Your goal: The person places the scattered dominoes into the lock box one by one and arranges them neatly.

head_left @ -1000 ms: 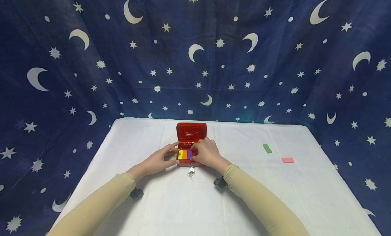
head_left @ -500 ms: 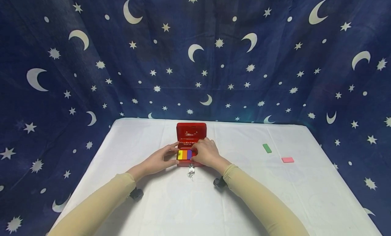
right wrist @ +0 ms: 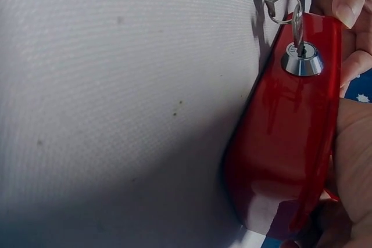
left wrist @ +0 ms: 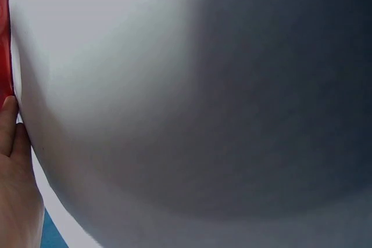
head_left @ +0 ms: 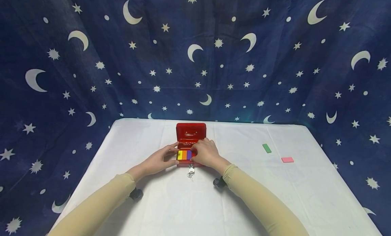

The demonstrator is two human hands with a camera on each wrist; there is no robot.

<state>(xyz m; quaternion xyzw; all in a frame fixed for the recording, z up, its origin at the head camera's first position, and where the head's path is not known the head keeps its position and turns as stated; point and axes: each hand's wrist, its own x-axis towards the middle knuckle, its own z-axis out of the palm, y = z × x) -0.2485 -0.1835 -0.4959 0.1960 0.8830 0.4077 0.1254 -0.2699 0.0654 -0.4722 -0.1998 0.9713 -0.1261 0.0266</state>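
A small red cash box stands with its lid raised. Inside lie yellow, orange and purple flat blocks, side by side. At the box's left end, my left hand holds it with the thumb at the front corner and fingers farther back. My right hand reaches over the right part of the box, thumb and fingertips pinching the purple block. That hand hides the box's right interior. In the right wrist view a key sits in the lock on the front wall.
Keys on a ring hang from the lock and touch the white cloth. Farther right on the table lie a green block and a pink block. A dark blue curtain with moons and stars rises behind.
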